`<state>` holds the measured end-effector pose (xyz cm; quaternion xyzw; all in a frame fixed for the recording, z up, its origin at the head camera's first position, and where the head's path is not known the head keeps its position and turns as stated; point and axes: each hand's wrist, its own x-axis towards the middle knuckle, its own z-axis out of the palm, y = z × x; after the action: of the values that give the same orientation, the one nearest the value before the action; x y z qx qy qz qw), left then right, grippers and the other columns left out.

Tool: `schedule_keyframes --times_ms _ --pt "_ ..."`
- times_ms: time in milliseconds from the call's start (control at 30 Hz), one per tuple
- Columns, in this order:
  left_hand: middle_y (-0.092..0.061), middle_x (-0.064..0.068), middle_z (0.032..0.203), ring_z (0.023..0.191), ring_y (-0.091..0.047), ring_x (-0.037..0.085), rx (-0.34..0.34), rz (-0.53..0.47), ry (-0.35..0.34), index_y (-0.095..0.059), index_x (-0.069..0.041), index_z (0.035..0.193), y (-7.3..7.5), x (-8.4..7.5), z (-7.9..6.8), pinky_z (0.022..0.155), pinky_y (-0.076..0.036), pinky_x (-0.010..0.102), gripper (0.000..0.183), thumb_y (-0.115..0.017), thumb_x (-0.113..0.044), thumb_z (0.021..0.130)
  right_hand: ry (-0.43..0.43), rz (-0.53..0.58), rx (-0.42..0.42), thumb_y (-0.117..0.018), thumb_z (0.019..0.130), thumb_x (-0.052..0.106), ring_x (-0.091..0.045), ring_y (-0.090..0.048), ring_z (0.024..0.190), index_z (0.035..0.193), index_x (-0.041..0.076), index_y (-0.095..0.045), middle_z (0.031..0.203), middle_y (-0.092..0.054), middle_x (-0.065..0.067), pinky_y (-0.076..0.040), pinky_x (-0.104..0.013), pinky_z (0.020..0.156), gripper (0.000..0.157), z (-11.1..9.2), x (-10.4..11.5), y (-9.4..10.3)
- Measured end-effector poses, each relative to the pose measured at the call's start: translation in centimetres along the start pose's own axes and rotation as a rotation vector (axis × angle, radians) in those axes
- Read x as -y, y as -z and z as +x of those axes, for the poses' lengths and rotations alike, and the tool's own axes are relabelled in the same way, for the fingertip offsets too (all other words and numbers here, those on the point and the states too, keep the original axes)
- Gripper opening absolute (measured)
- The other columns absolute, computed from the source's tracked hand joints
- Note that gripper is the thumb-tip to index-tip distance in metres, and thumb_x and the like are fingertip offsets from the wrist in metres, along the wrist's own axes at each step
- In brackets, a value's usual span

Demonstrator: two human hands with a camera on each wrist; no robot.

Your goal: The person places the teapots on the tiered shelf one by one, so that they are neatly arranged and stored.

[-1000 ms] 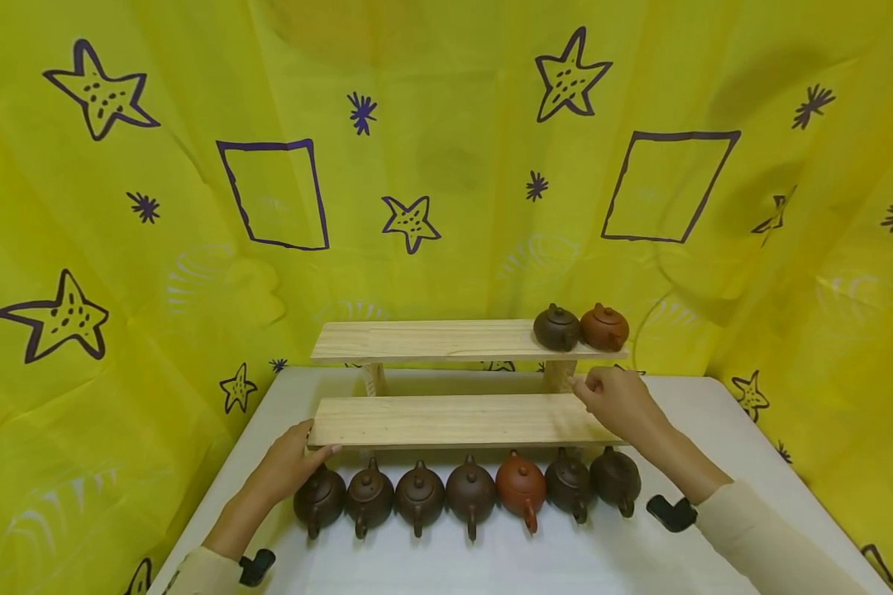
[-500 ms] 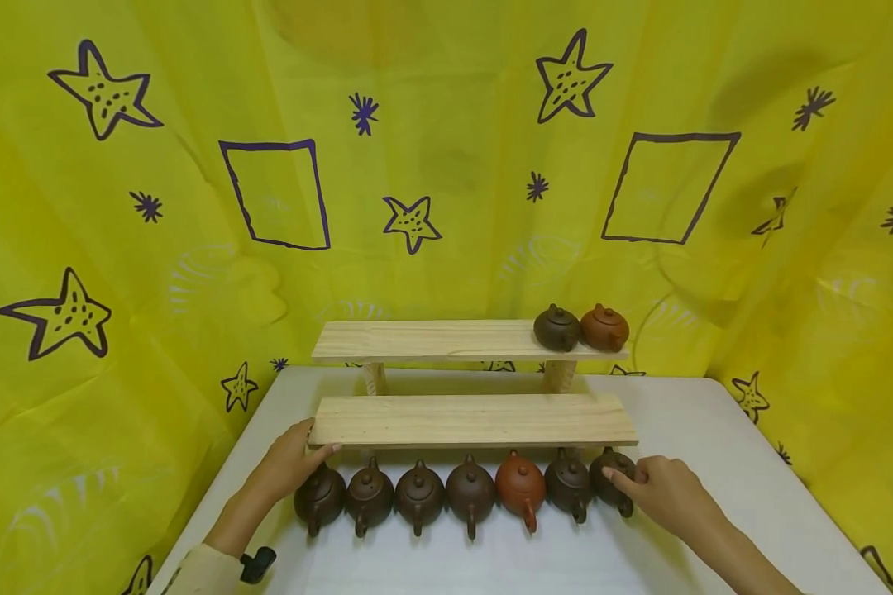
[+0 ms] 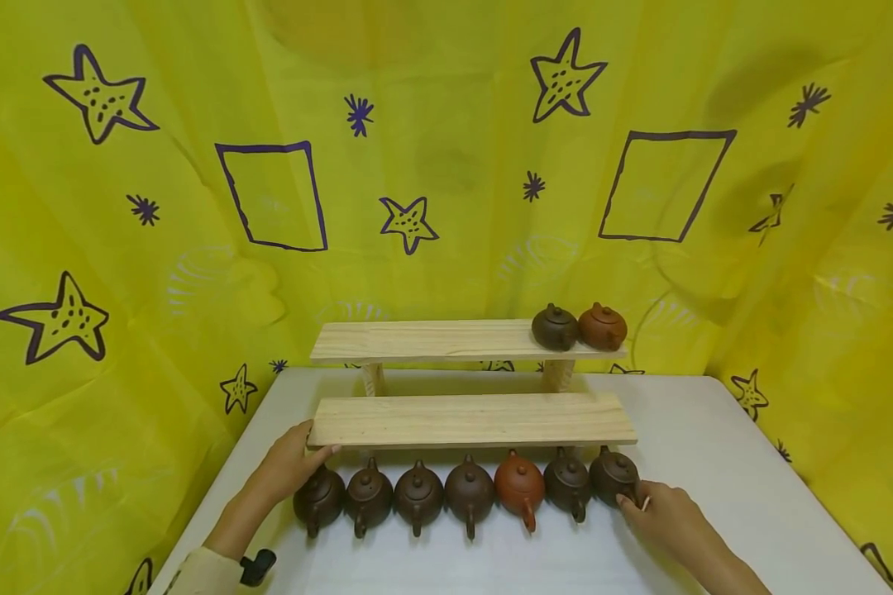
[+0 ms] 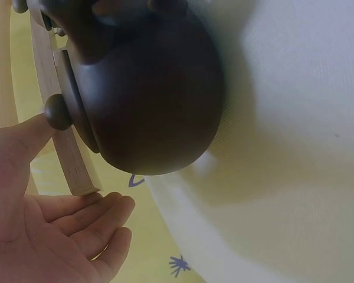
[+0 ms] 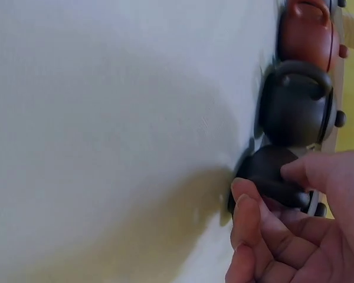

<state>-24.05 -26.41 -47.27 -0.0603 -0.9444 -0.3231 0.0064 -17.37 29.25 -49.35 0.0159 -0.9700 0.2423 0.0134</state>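
My right hand point(image 3: 670, 516) pinches the handle of the rightmost dark brown teapot point(image 3: 613, 473), in the front row on the table. The right wrist view shows the thumb on one side of the dark handle point(image 5: 283, 191) and curled fingers on the other. At the left end of the lower wooden shelf point(image 3: 472, 420), my left hand point(image 3: 284, 459) touches the board, its thumb along the front edge. Its fingers lie loosely extended by the board's end point(image 4: 76, 171) in the left wrist view. Right under that thumb stands the leftmost dark teapot point(image 3: 318, 497).
Several more teapots, one of them a red teapot point(image 3: 519, 486), fill the row before the shelf. The upper shelf point(image 3: 424, 339) bears a dark teapot point(image 3: 554, 327) and a reddish-brown teapot point(image 3: 603, 326) at its right. Behind the white table point(image 3: 685, 421) hangs a yellow patterned curtain point(image 3: 446, 165).
My right hand has come down from the right end of the lower shelf to the rightmost front teapot and taken hold of its handle. My left hand stays in place.
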Motion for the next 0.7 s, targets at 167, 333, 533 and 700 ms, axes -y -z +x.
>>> schedule_keyframes --times_ms 167,333,533,700 --pt "-0.051 0.040 0.146 0.139 -0.049 0.056 -0.002 0.004 -0.004 -0.041 0.018 0.150 0.0 0.0 0.1 0.112 -0.043 0.066 0.077 -0.071 -0.035 0.102 -0.007 -0.034 0.020 -0.070 0.101 0.026 -0.021 -0.057 0.061 0.081 0.006 -0.061 0.065 -0.056 -0.002 -0.044 -0.035 0.055 0.030 -0.3 0.2 -0.5" --pt "-0.051 0.041 0.146 0.139 -0.049 0.056 0.001 0.008 -0.010 -0.040 0.019 0.150 0.1 -0.1 0.0 0.113 -0.042 0.066 0.077 -0.070 -0.035 0.103 -0.003 -0.066 0.021 -0.068 0.103 0.025 -0.034 -0.071 0.074 0.098 -0.004 -0.065 0.079 -0.071 -0.013 -0.053 -0.049 0.060 0.030 -0.4 0.2 -0.8" --pt "-0.050 0.041 0.147 0.139 -0.048 0.056 0.005 0.003 -0.014 -0.039 0.020 0.150 0.2 -0.2 -0.2 0.113 -0.041 0.067 0.078 -0.069 -0.035 0.103 0.002 -0.050 0.014 -0.065 0.105 0.023 -0.022 -0.061 0.065 0.096 -0.002 -0.060 0.070 -0.062 -0.007 -0.047 -0.040 0.057 0.027 -0.7 0.4 -1.3" --pt "-0.050 0.041 0.147 0.139 -0.048 0.056 0.008 0.000 -0.019 -0.039 0.020 0.150 0.1 -0.2 -0.2 0.113 -0.042 0.067 0.078 -0.069 -0.036 0.104 0.005 -0.023 -0.012 -0.063 0.105 0.017 -0.018 -0.050 0.061 0.092 0.001 -0.056 0.066 -0.051 -0.003 -0.041 -0.032 0.055 0.022 -0.9 0.5 -1.6"
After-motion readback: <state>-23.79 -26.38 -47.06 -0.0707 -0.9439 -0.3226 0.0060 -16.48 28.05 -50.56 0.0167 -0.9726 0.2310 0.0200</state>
